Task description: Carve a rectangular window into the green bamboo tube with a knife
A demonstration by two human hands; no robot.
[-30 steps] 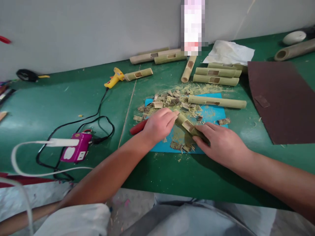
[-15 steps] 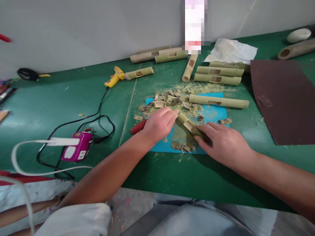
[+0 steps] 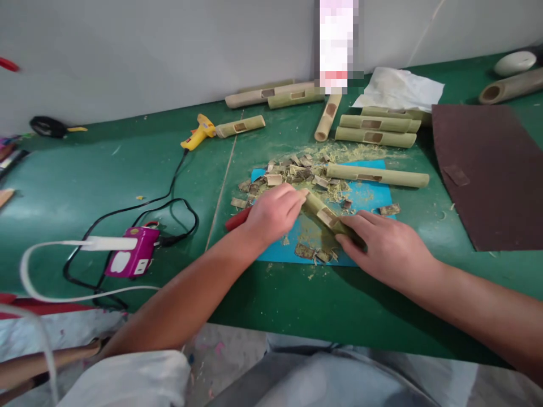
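Observation:
A bamboo tube [image 3: 318, 207] with a rectangular opening lies slanted over a blue sheet [image 3: 377, 196]. My right hand [image 3: 384, 240] grips its lower right end between thumb and fingers. At the upper left end, my left hand [image 3: 278, 210] has its fingers closed on the tube's tip. A red handle [image 3: 238, 219] shows beside my left hand; its other end is hidden. Bamboo offcuts [image 3: 274, 180] and shavings are heaped behind my hands. Another notched tube [image 3: 399, 177] rests across the sheet's right part.
Notched tubes [image 3: 375, 137] lie at the back of the green table [image 3: 271, 299], near a white cloth [image 3: 399, 87]. A brown mat [image 3: 492, 181] is at right. A yellow glue gun [image 3: 198, 135], black cord and purple power adapter [image 3: 132, 257] are at left.

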